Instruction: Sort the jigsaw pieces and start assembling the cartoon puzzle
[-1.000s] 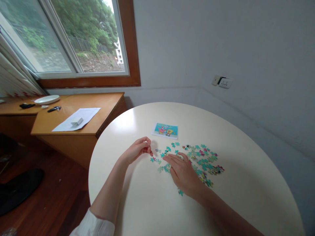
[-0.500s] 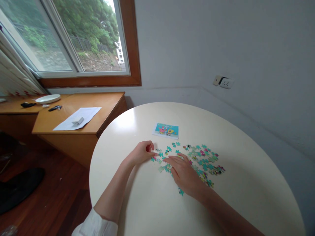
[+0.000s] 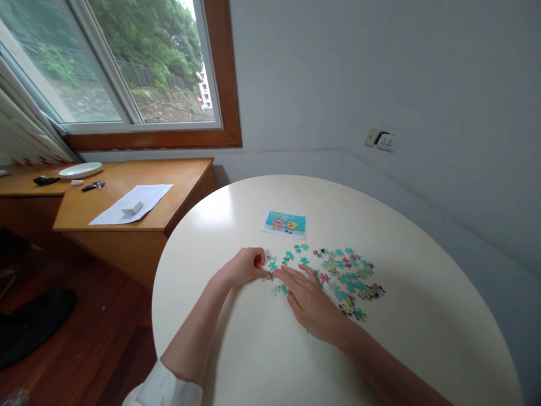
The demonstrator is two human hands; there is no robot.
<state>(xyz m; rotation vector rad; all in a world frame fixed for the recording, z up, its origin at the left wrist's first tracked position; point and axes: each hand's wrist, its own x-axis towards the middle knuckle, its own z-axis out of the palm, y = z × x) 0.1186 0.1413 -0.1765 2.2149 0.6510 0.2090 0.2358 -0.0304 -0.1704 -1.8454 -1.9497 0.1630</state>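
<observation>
Several loose teal and pink puzzle pieces (image 3: 346, 277) lie scattered on the round cream table (image 3: 253, 349). My left hand (image 3: 245, 266) rests on the table at the pile's left edge, fingers curled and pinched by a small piece. My right hand (image 3: 307, 300) lies flat over the left part of the pile, fingers stretched out, its fingertips nearly meeting those of the left hand. Behind the pile lies a small cartoon reference picture (image 3: 284, 223).
A wooden desk (image 3: 127, 214) stands to the left under the window, with a sheet of paper (image 3: 132, 204), a white plate (image 3: 80, 170) and small dark items. A wall socket (image 3: 384, 141) is at the right. The wooden floor lies below at the left.
My left hand has come down and moved right to the pile's edge. My right hand has slid left across the pieces until the fingertips of both hands nearly meet.
</observation>
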